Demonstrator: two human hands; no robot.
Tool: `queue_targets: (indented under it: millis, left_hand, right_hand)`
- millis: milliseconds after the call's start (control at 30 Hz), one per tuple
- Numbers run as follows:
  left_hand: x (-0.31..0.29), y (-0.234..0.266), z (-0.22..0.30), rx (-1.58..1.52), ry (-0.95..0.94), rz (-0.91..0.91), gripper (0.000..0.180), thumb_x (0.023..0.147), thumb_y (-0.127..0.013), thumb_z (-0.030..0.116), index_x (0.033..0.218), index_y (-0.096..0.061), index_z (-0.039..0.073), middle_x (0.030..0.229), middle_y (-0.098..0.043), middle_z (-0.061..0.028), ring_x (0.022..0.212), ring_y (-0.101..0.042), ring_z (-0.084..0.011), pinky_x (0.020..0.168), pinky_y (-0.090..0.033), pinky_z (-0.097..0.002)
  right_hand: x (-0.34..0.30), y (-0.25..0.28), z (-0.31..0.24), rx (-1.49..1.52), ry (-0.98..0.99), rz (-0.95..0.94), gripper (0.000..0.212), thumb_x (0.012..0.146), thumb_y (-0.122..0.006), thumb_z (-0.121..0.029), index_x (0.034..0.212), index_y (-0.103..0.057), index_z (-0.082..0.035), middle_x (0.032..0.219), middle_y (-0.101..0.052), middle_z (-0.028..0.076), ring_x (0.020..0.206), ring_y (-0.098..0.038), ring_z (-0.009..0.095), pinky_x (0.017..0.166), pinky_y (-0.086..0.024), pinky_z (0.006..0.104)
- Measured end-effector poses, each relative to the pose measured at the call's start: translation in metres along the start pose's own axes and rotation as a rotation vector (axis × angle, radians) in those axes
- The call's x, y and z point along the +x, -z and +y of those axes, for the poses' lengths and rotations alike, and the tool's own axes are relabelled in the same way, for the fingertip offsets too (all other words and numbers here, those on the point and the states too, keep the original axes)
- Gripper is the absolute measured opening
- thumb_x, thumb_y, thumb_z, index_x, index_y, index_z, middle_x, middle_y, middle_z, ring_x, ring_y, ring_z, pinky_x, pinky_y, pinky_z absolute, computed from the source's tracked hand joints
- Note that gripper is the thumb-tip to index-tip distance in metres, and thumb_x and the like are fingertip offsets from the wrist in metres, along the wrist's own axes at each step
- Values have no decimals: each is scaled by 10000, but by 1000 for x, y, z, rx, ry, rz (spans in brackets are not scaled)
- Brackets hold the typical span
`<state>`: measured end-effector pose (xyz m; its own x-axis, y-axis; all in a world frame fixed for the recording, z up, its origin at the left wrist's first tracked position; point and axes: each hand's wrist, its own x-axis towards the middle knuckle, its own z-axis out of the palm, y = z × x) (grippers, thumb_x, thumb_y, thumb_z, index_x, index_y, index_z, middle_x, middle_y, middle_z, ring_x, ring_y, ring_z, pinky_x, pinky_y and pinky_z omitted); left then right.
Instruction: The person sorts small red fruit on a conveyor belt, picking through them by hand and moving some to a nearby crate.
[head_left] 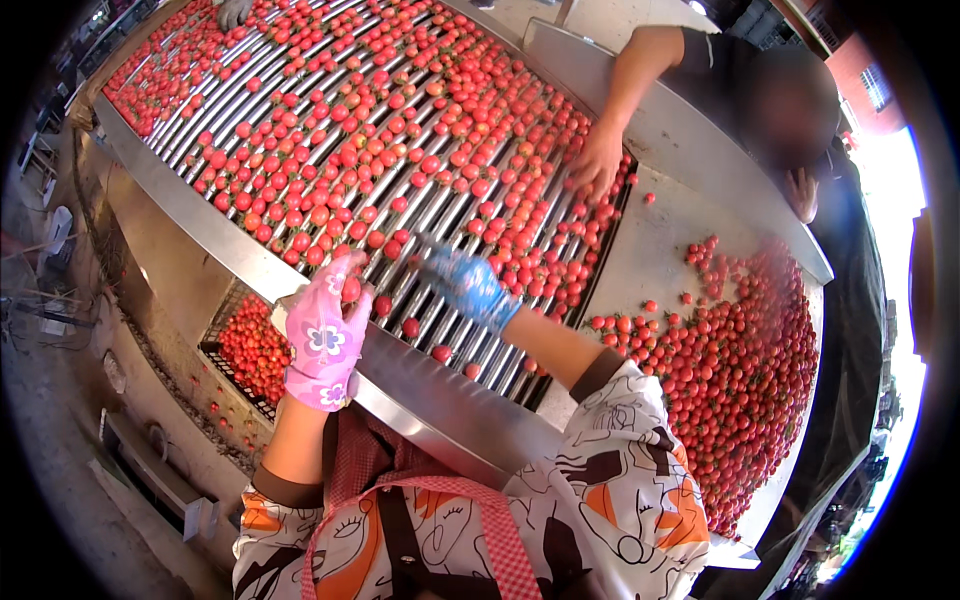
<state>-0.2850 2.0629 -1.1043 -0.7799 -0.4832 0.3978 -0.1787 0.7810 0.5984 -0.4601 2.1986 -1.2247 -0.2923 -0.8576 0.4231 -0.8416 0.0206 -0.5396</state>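
Small red tomatoes (430, 165) lie spread over a metal roller conveyor (402, 213) in front of me. My left hand (325, 335), in a pink flowered glove, is at the conveyor's near edge, its fingers curled around a small tomato (350, 290). Over the rollers to its right is my right hand (468, 285), in a blue patterned glove. Its fingers are smeared by motion, so what they hold does not show. A few loose tomatoes (410, 327) sit on the rollers between and below my hands.
Across the conveyor a co-worker's bare hand (597, 160) reaches among the tomatoes. Another gloved hand (234, 12) shows at the far left. A metal chute (650, 245) on the right holds a large tomato pile. Below left stands a crate (212, 330) of tomatoes.
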Motion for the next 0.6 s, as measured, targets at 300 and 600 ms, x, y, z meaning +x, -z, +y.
queue_targets:
  millis: [300, 600]
  left_hand:
    - [-1, 0, -1, 33, -8, 19, 356, 772, -644, 34, 1117, -562, 70, 1060, -645, -91, 955, -628, -266, 831, -485, -339]
    - [12, -5, -10, -90, 170, 50, 311, 817, -634, 113, 1117, -560, 75, 1033, -649, -93, 907, -628, -213, 800, -477, -316]
  right_hand:
    - [17, 31, 150, -536, -538, 198, 702, 876, -469, -495, 1398, -310, -52, 1423, -336, 193, 1326, -270, 392, 1100, -156, 508]
    - [85, 4, 82, -519, -347, 328, 238, 696, -664, -180, 912, -641, -79, 908, -571, 144, 893, -548, 331, 760, -446, 449]
